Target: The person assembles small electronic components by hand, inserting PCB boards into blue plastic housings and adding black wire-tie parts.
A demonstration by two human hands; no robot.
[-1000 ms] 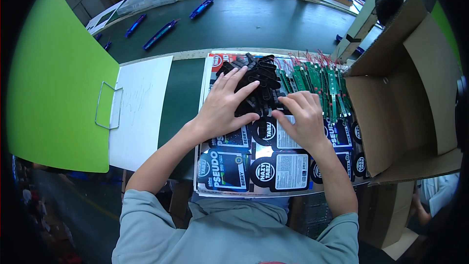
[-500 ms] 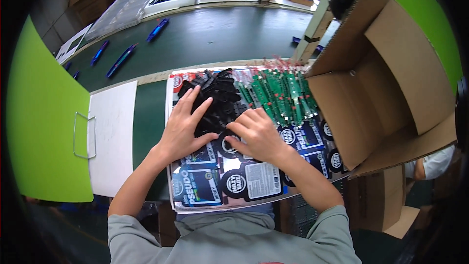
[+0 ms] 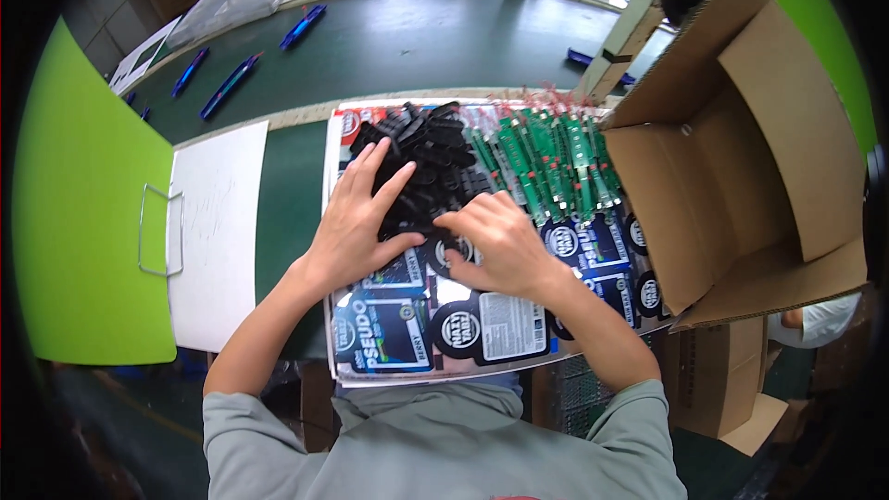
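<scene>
A heap of black plastic parts (image 3: 431, 143) lies on the far left part of a printed sheet (image 3: 444, 368). Over the left side of that heap, my left hand (image 3: 356, 218) rests with its fingers spread and thumb stretched toward the middle. My right hand (image 3: 500, 245) is at the near right edge of the heap, its fingers bent and the index fingertip at the black parts. A gap shows between that thumb and index finger, with nothing visible held in it. Right of the heap lie several narrow green circuit boards (image 3: 546, 162) with thin red wires.
An open cardboard box (image 3: 732, 185) stands at the right, beside the boards. Beyond is a dark green bench (image 3: 417, 46) with several blue devices (image 3: 229, 85) on it. A metal post (image 3: 630, 37) rises at the far right. At left are a green panel (image 3: 102, 213) and a white board (image 3: 218, 241).
The view has shifted, so the sheet and heap sit slightly higher and further right. My right thumb and index finger have moved apart. My left hand stays spread over the black parts.
</scene>
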